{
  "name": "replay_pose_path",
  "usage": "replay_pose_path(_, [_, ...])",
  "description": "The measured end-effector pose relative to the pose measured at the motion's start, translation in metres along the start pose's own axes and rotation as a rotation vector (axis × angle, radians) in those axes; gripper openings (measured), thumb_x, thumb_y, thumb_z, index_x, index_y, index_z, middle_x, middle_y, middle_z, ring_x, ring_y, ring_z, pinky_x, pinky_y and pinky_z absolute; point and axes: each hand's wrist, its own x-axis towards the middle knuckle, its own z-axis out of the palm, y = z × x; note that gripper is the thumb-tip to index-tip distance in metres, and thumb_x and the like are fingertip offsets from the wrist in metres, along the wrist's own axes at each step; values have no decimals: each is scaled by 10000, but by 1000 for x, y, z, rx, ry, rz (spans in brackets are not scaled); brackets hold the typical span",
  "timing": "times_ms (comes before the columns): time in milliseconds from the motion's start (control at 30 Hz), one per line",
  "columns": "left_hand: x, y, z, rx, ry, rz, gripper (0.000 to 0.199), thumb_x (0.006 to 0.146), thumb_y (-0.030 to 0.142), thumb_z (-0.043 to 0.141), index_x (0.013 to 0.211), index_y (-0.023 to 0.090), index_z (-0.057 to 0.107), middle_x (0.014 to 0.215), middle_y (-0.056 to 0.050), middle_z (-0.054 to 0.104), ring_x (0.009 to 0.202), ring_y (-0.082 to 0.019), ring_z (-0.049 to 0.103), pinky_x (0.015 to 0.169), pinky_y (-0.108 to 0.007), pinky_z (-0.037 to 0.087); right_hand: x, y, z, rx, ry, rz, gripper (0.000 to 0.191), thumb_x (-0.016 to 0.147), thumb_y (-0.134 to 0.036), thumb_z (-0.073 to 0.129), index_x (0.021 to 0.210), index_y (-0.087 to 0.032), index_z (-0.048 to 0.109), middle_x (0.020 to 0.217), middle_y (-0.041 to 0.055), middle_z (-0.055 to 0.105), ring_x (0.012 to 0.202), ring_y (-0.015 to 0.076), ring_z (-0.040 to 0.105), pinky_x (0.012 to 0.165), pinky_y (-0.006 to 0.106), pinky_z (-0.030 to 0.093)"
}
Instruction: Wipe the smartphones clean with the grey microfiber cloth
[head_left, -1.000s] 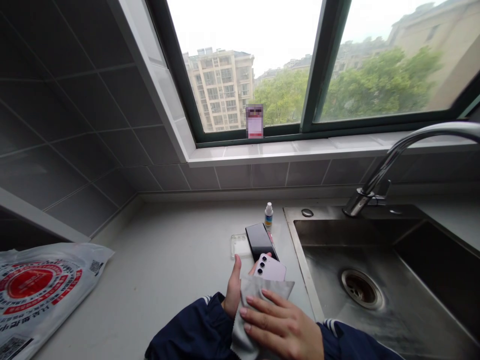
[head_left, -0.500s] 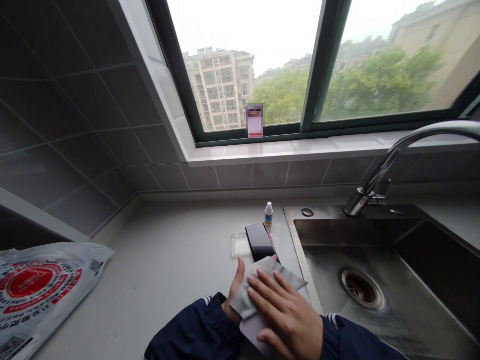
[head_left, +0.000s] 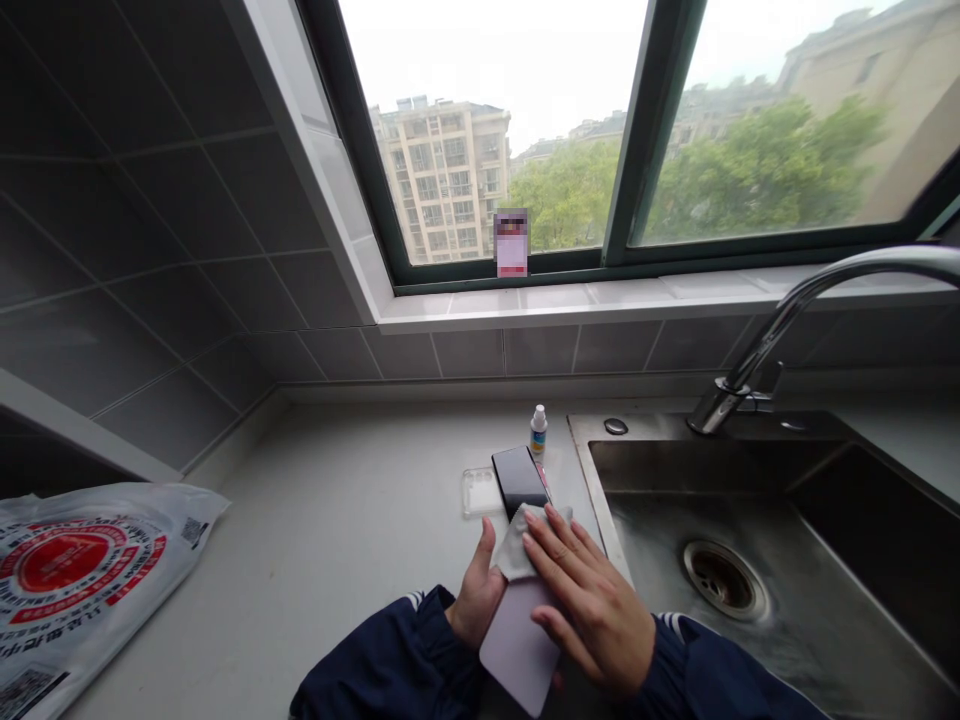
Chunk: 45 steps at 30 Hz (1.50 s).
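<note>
A flat lilac phone (head_left: pixel 519 640) with rounded corners lies tilted in my left hand (head_left: pixel 474 600). That hand's thumb stands up along one side, and the other fingers are mostly hidden beneath. My right hand (head_left: pixel 592 612) presses a grey cloth (head_left: pixel 517 552) against the phone's upper end, its fingers stretched out over the fabric. Just beyond the cloth lies a dark, glossy phone (head_left: pixel 517 475) on the counter, its near end covered. A clear phone case (head_left: pixel 478 492) sits left of it. Behind them a small white-capped bottle (head_left: pixel 538 434) stands upright.
To the right is a steel sink (head_left: pixel 600 500) with a chrome faucet (head_left: pixel 757 350) at its back edge. A printed plastic bag (head_left: pixel 150 520) occupies the left end of the white counter (head_left: pixel 337 500). A tiled wall and window close off the back.
My right hand has slid the cloth up towards the phone's far end. More of the phone's lilac surface shows now. My left hand has stayed nearly in place.
</note>
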Motion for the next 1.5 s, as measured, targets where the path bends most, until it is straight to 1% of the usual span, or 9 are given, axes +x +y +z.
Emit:
replay_pose_path(133, [1,-1,-4,-112,66,16,860,871,722,288,1413,73,450,1293,-202,601,1302,-310,477,1151,-403,205,-1,-12,2,28,-59,-80,613,967,-446,470,1479,-118,388,1556,120,308,1458,338,219,1171,504,258])
replay_pose_path(267, [1,3,-6,-231,167,29,859,851,749,303,1471,159,366,1192,-151,669,1152,-267,598,1115,-384,263,-4,-22,13,44,-71,-225,635,973,-555,417,1441,-126,448,1546,96,335,1454,317,240,1184,479,244])
replay_pose_path(433, [1,7,-10,-206,73,-53,969,768,842,259,1524,238,210,1340,-196,574,1158,-348,589,1041,-480,308,-8,-22,28,35,52,-374,656,954,-619,413,1385,-134,514,1522,83,385,1441,294,282,1207,458,159])
replay_pose_path(733, [-4,10,-6,-114,46,-51,1003,753,859,133,1531,246,-28,1285,-257,592,1038,-348,646,935,-484,357,-8,-20,31,83,16,-501,357,1027,-265,406,1345,-204,558,1513,-4,396,1437,238,292,1208,431,181])
replay_pose_path(900, [-3,11,-5,-123,42,-34,1024,750,864,146,1536,222,9,1303,-269,574,1043,-352,639,982,-518,321,-6,-18,30,124,58,-484,364,991,-377,500,1286,-193,607,1450,5,491,1423,238,326,1214,433,160])
replay_pose_path(1067, [-3,14,-6,-179,68,-29,1036,768,854,190,1526,148,177,1347,-270,537,970,-292,655,963,-434,359,-4,-16,13,197,87,-415,350,987,-407,483,1134,-156,677,1271,71,656,1358,220,446,1204,412,227])
replay_pose_path(1167, [-3,14,-5,-178,59,-25,1050,773,850,179,1474,81,323,1362,-266,523,1062,-311,620,1033,-438,318,-2,-14,-1,209,32,-323,323,949,-329,535,1186,-143,651,1269,97,657,1341,231,470,1181,432,289])
replay_pose_path(1300, [-2,13,-5,-123,21,-36,1024,810,808,118,1447,45,363,1313,-255,557,1190,-344,546,1074,-470,275,0,-5,-11,130,48,-208,387,933,-281,551,1288,-133,592,1374,107,573,1383,269,407,1187,491,253])
replay_pose_path(1500, [-6,22,-2,-31,-66,-211,938,793,804,28,1520,242,218,1457,-212,422,1050,-371,595,827,-555,409,2,11,-10,-4,58,-60,461,957,-242,474,1401,-120,490,1485,120,442,1436,307,296,1169,550,239])
